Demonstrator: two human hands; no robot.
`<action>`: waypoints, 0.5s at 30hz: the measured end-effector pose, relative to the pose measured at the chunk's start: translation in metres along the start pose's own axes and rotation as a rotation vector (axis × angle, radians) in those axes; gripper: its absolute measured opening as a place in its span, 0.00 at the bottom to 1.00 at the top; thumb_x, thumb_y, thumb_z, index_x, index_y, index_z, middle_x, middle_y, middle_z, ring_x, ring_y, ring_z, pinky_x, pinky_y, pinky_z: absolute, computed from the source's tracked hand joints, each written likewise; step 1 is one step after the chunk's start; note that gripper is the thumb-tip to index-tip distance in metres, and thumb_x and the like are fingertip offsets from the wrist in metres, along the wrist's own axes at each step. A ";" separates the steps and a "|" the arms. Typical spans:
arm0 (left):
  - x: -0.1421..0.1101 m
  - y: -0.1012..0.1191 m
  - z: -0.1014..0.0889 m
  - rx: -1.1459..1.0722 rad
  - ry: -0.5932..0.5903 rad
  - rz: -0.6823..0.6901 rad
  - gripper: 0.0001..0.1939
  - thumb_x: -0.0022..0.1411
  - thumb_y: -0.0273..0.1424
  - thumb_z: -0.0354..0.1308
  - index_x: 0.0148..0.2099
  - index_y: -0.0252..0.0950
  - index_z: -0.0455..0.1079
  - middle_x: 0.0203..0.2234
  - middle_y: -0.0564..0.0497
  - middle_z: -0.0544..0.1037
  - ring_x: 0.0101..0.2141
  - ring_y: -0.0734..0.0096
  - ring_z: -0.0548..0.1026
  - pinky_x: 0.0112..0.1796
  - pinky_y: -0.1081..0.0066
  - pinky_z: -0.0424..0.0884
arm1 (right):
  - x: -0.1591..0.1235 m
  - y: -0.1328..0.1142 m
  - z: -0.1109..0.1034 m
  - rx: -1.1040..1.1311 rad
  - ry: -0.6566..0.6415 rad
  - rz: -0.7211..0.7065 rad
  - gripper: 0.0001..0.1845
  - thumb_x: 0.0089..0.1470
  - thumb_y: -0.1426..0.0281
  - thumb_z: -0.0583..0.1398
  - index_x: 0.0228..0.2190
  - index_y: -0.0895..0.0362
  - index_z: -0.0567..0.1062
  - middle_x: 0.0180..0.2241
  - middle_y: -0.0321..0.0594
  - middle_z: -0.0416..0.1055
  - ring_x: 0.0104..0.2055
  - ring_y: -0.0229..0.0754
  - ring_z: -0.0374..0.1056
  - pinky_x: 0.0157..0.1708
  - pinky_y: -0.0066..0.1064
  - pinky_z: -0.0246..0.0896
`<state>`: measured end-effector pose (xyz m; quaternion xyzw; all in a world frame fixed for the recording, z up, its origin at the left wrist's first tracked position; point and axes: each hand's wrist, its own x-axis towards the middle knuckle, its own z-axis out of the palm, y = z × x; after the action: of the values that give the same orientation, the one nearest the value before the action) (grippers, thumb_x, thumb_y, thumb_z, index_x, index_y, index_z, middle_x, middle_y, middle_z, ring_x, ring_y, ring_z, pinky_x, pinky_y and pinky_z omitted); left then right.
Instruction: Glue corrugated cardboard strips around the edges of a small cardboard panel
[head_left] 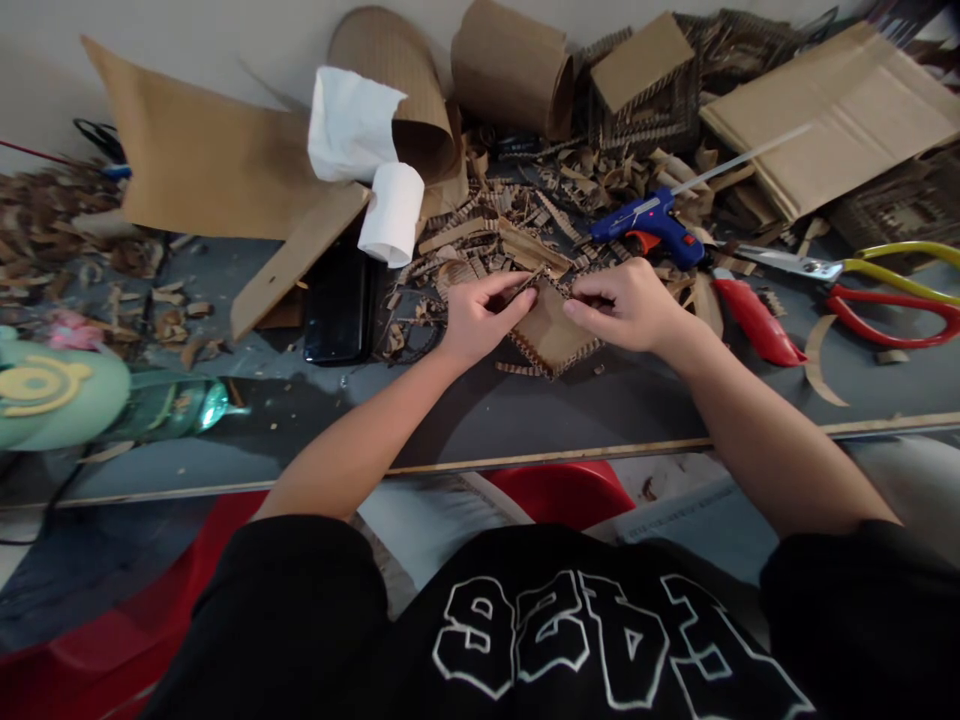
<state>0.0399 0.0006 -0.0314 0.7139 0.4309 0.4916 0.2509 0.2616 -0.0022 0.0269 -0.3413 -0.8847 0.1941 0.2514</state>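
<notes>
A small square cardboard piece (553, 325) lies on the dark table, edged with strips of corrugated cardboard. At its left corner my left hand (487, 312) is closed, thumb and forefinger pinching a corrugated strip at the edge. My right hand (622, 305) is closed at the piece's right side, its fingertips at the strip along the upper right edge. What exactly the right fingers pinch is hidden. Beyond my right hand rests a blue hot glue gun (656, 225) with a glue stick in its back and a small red light on.
Cardboard scraps (525, 215) lie heaped behind my hands. Scissors (825, 270) and a red-handled utility knife (761, 320) are at the right. To the left are a black phone (337, 310), a toilet paper roll (391, 215) and a green bottle (169, 405). Cardboard tubes (510, 65) stand at the back.
</notes>
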 end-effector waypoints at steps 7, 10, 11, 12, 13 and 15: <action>-0.001 0.004 -0.002 0.005 -0.059 0.014 0.24 0.62 0.50 0.60 0.44 0.34 0.82 0.32 0.47 0.85 0.29 0.70 0.80 0.29 0.73 0.74 | -0.002 0.003 0.002 0.016 0.025 0.062 0.28 0.60 0.47 0.53 0.20 0.55 0.62 0.15 0.31 0.54 0.19 0.33 0.48 0.25 0.32 0.43; -0.001 0.005 -0.003 0.001 -0.117 0.042 0.24 0.63 0.50 0.60 0.44 0.34 0.82 0.31 0.47 0.85 0.28 0.70 0.80 0.29 0.73 0.74 | -0.001 0.002 0.002 0.018 0.041 0.073 0.26 0.59 0.49 0.54 0.21 0.55 0.66 0.15 0.31 0.57 0.19 0.33 0.49 0.25 0.31 0.43; -0.001 0.006 -0.003 -0.001 -0.129 0.047 0.24 0.63 0.50 0.60 0.44 0.34 0.82 0.32 0.46 0.85 0.28 0.69 0.81 0.29 0.72 0.75 | -0.001 0.001 0.002 0.019 0.042 0.072 0.26 0.59 0.50 0.55 0.20 0.55 0.66 0.15 0.31 0.56 0.19 0.33 0.49 0.25 0.31 0.43; -0.001 0.006 -0.003 -0.005 -0.135 0.049 0.24 0.63 0.50 0.60 0.44 0.34 0.82 0.33 0.46 0.85 0.29 0.68 0.81 0.29 0.72 0.75 | -0.001 0.001 0.002 0.023 0.043 0.071 0.25 0.59 0.50 0.55 0.20 0.55 0.65 0.15 0.31 0.56 0.19 0.33 0.49 0.25 0.31 0.43; -0.001 0.006 -0.003 -0.012 -0.138 0.048 0.24 0.63 0.50 0.60 0.43 0.34 0.82 0.34 0.45 0.85 0.30 0.67 0.82 0.30 0.72 0.76 | -0.001 0.000 0.002 0.028 0.045 0.073 0.25 0.58 0.51 0.56 0.19 0.55 0.65 0.15 0.31 0.56 0.19 0.33 0.49 0.25 0.31 0.44; -0.001 0.006 -0.003 -0.026 -0.151 0.040 0.24 0.62 0.51 0.60 0.43 0.34 0.82 0.35 0.45 0.85 0.32 0.66 0.83 0.32 0.71 0.78 | 0.000 -0.002 0.002 0.039 0.046 0.081 0.24 0.57 0.51 0.56 0.20 0.55 0.65 0.15 0.30 0.56 0.19 0.33 0.49 0.25 0.31 0.44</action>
<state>0.0391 -0.0034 -0.0255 0.7541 0.3901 0.4468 0.2820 0.2596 -0.0038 0.0261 -0.3761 -0.8601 0.2136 0.2703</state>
